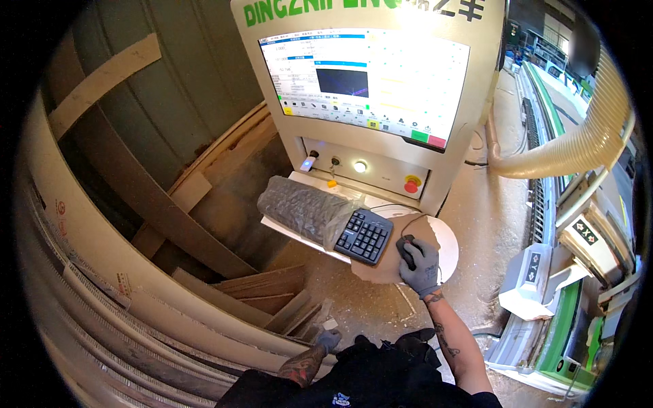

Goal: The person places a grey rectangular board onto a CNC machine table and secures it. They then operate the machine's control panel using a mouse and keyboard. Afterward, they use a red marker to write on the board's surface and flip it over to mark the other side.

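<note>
Down by the dark trousers, the gloved left hand (329, 338) is held loosely curled and empty. Farther out, a black mouse (406, 249) on the round pale shelf (445, 238), just beside the keyboard (364, 235), is cupped by the gloved right hand (420, 266). Judged light, hard and smooth, it is best gripped at its sides.

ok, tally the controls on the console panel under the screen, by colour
Red mushroom button: 1
Lit white round button: 1
Yellow knob: 1
Dark key switch: 1
Total: 4
Right hand rests on the mouse.
</note>
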`<state>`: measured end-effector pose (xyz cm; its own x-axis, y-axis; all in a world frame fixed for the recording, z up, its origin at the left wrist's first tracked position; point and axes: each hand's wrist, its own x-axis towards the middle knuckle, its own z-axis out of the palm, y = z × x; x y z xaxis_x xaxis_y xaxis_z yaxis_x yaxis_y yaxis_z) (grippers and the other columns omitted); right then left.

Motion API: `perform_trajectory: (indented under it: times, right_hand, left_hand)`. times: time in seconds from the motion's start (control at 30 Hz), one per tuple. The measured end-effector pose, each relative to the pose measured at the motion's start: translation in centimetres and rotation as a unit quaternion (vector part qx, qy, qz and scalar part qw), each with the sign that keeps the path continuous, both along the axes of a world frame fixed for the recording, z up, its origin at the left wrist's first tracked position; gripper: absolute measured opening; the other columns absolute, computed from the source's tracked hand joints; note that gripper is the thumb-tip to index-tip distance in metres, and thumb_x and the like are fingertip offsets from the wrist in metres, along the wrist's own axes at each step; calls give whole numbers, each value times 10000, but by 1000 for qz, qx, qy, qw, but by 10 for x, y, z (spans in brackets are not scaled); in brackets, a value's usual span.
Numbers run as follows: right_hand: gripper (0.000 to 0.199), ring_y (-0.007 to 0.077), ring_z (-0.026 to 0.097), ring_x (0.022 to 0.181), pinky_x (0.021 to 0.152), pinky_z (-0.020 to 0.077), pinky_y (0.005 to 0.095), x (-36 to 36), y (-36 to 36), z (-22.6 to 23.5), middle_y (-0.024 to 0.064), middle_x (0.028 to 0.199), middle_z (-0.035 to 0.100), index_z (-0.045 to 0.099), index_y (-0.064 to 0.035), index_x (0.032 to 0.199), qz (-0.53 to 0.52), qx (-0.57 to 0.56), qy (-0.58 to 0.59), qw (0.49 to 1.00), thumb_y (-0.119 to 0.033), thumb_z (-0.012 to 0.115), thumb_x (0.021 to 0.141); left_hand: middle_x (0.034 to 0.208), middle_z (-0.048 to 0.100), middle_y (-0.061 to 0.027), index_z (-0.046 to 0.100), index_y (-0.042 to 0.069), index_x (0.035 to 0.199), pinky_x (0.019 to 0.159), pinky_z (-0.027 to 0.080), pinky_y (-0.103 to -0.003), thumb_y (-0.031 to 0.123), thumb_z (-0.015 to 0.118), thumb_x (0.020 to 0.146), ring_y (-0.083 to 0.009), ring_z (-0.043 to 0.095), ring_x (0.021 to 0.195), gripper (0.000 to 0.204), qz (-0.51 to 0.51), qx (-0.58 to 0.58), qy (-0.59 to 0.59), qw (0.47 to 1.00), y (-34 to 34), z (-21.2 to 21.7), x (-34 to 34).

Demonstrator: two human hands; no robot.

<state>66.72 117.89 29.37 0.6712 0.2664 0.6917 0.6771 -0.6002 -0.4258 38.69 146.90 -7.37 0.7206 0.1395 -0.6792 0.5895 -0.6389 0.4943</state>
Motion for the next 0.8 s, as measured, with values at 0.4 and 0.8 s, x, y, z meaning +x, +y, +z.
perform_trajectory:
  times: [0.4, 0.8]
  right_hand:
    - [438, 390, 643, 1025, 906, 503, 494, 2, -4, -2, 188, 1142, 669, 697, -84, 1129, 11, -12, -8, 1000, -127, 768, 699]
    - [437, 393, 640, 1014, 893, 505, 489, 4, -6, -7, 192, 1141, 668, 696, -89, 1129, 1, -7, -15, 1000, -120, 765, 699]
  left_hand:
    - [1125, 751, -170, 757, 114, 1110, 930, 546, -456, 448, 597, 888, -360, 713, 1052, 431, 66, -48, -14, 997, -6, 20, 5]
    - [1179, 744, -165, 757, 137, 1184, 966, 542, -457, 468, 606, 889, -369, 704, 1095, 468, 91, -78, 11, 993, -8, 2, 6]
